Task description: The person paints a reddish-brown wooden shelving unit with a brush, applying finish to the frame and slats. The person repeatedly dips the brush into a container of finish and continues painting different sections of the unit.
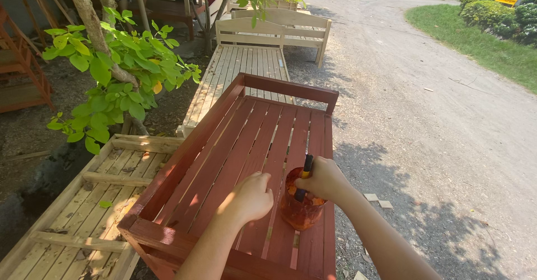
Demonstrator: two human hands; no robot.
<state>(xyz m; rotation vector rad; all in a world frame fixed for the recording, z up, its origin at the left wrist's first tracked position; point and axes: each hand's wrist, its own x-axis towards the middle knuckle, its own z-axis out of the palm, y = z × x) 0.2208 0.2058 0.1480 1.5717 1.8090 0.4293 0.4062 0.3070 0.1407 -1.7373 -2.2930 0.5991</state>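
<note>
A red-painted slatted wooden bench (235, 146) lies on its back in front of me. On its slats near the right edge stands a plastic pot of red paint (299, 204). My right hand (324, 180) grips the black handle of a brush (306, 171) that stands in the pot. My left hand (253, 197) rests as a loose fist on the slats just left of the pot, and I cannot see whether it holds anything.
Unpainted slatted benches lie beyond (246, 67) and to the lower left (95, 202). A leafy small tree (117, 67) stands at left. A gravel road (425, 107) runs along the right, with grass and bushes (492, 28) past it. Red wooden frames (22, 62) stand far left.
</note>
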